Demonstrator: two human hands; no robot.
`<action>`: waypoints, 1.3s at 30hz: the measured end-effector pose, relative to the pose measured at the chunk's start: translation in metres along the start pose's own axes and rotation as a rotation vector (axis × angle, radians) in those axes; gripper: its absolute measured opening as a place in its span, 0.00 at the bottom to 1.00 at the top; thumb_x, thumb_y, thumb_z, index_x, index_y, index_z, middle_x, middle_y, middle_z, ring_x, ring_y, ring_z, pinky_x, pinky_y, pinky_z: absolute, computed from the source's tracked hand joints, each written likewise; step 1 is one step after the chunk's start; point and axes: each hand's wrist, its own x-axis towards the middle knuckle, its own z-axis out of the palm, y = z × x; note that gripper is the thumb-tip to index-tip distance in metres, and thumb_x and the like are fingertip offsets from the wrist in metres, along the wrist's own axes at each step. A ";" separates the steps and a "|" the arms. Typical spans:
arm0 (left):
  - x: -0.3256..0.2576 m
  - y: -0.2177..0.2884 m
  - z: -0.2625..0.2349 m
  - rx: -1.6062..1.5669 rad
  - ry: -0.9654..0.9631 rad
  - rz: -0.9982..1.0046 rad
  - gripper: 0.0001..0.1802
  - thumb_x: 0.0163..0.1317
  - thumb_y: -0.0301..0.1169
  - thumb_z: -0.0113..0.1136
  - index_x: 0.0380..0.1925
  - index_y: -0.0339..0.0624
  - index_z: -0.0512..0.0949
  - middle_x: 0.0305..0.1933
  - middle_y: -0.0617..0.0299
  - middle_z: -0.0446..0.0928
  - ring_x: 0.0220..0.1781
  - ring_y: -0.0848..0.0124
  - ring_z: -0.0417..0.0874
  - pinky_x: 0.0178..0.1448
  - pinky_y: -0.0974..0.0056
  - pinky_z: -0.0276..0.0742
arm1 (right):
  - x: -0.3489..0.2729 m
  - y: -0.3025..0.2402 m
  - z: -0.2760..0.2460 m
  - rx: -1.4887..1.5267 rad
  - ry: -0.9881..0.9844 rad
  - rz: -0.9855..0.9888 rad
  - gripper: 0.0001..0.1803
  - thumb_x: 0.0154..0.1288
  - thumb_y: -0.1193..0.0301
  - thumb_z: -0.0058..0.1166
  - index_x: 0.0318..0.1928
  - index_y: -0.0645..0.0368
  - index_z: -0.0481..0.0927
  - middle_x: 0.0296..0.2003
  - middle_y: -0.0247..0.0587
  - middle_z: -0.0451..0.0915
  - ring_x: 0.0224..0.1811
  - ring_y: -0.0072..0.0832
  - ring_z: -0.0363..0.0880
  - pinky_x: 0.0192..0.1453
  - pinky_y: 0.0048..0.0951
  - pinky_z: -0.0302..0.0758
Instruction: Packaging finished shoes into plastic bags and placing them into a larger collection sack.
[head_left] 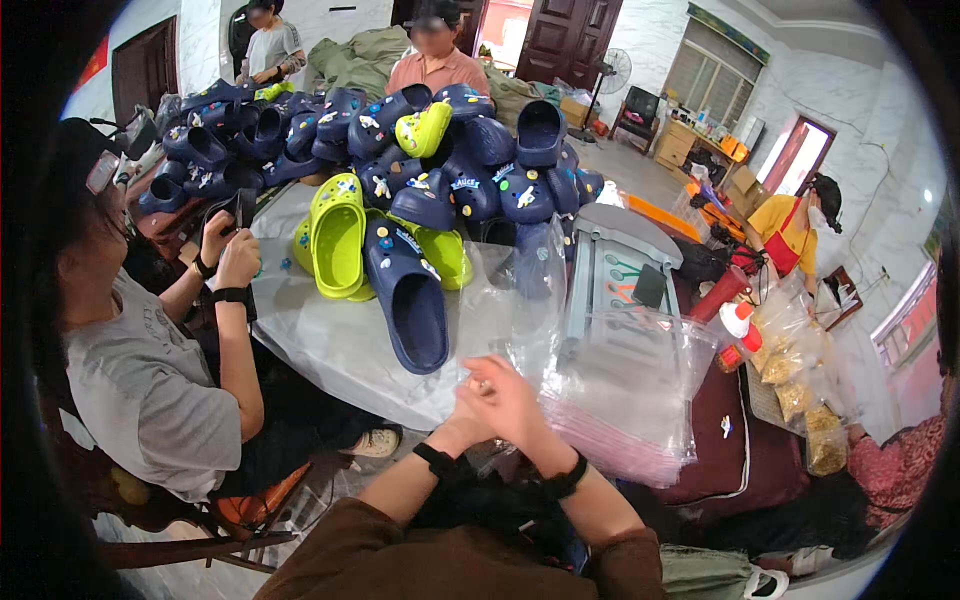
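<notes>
My left hand [463, 424] and my right hand [510, 399] are pressed together at the near edge of the table, fingers bent inward. Part of the left hand is covered by the right. Whatever lies between the fingers is too small to name. Just beyond them a navy clog [417, 318] rests on the plastic-covered table, its heel toward me. A lime-green clog [339, 240] stands beside it, to the left. Beside my right hand lies a stack of clear plastic bags [628, 400] with pinkish edges.
A heap of navy clogs [470, 185] fills the far side. Right of it sits a grey plastic machine or case [625, 240], then a red-and-white bottle [740, 330] and bags of small yellowish pieces [800, 390]. A co-worker [150, 370] sits close on the left; other people work farther off.
</notes>
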 end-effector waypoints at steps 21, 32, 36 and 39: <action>-0.002 0.027 -0.017 0.166 0.058 0.002 0.37 0.51 0.62 0.62 0.54 0.49 0.78 0.67 0.41 0.63 0.71 0.39 0.57 0.70 0.42 0.55 | 0.007 0.133 0.000 0.534 0.159 0.174 0.23 0.63 0.64 0.53 0.53 0.66 0.76 0.48 0.39 0.80 0.50 0.28 0.78 0.56 0.30 0.71; -0.009 0.039 -0.036 0.392 0.131 -0.140 0.30 0.59 0.55 0.58 0.61 0.63 0.74 0.68 0.40 0.62 0.68 0.40 0.61 0.67 0.43 0.62 | -0.173 0.095 -0.122 1.196 0.608 0.490 0.25 0.60 0.61 0.50 0.53 0.65 0.76 0.52 0.45 0.80 0.54 0.37 0.79 0.60 0.40 0.74; -0.008 0.042 -0.044 0.421 0.070 -0.200 0.28 0.59 0.52 0.59 0.60 0.61 0.75 0.68 0.41 0.62 0.66 0.40 0.63 0.66 0.44 0.64 | -0.230 0.118 -0.110 1.080 0.710 0.498 0.23 0.62 0.62 0.49 0.53 0.64 0.76 0.51 0.45 0.79 0.51 0.37 0.79 0.55 0.38 0.76; -0.010 0.046 -0.051 0.504 0.080 -0.100 0.33 0.55 0.54 0.63 0.62 0.61 0.73 0.69 0.41 0.61 0.68 0.40 0.62 0.67 0.45 0.64 | -0.258 0.126 -0.099 1.123 0.723 0.496 0.23 0.63 0.62 0.47 0.54 0.64 0.76 0.51 0.45 0.80 0.51 0.37 0.80 0.55 0.39 0.76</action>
